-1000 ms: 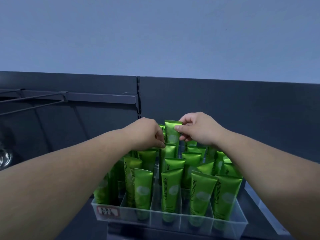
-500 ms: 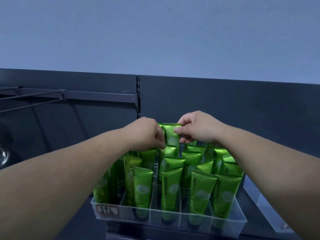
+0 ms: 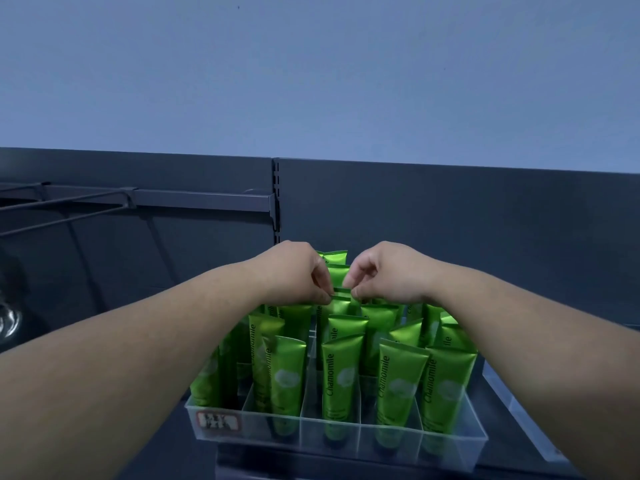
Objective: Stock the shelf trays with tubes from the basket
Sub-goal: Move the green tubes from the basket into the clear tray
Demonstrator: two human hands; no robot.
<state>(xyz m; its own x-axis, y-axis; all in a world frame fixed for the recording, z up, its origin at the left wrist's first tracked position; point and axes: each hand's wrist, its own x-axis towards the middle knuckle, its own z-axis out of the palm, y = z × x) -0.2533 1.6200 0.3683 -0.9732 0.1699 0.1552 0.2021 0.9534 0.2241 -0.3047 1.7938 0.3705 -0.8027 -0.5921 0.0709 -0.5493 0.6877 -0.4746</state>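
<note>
Before a dark back panel [image 3: 450, 220], left hand [image 3: 291, 271] and right hand [image 3: 389, 271] seemingly pinch one tube [image 3: 341, 303] among crowding tubes [image 3: 341, 379].

**"Chamomile" marks green tubes [image 3: 341, 379] in a clear shelf tray [image 3: 450, 441]**
The word "Chamomile" runs lengthwise in dark letters up the front-row tubes, beside a pale round emblem. One tube behind, on the right, shows only the letters "ile". A red-and-white label [image 3: 217, 420] on the tray's front left corner is too blurred to read.
</note>
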